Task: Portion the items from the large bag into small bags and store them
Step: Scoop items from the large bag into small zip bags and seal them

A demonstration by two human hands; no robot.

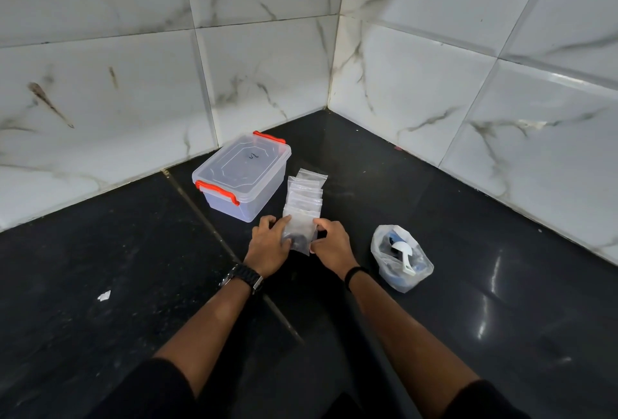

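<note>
The person holds 1 small bag [300,233] between both hands on the dark counter [468,284]: clear, crinkled plastic with something dark in its lower part. The left hand [269,244] grips its left edge; the right hand [331,243] pinches its right edge. It lies at the near end of a row of empty small bags [306,191], beside the closed clear box [242,176]. The large bag [401,258] sits to the right, open.

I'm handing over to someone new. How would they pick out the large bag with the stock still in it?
Start at the clear storage box with orange latches near the wall corner, then look right past the row of small bags. The large bag sits alone on the dark floor, crumpled, open-topped, with a white scoop in it.
</note>
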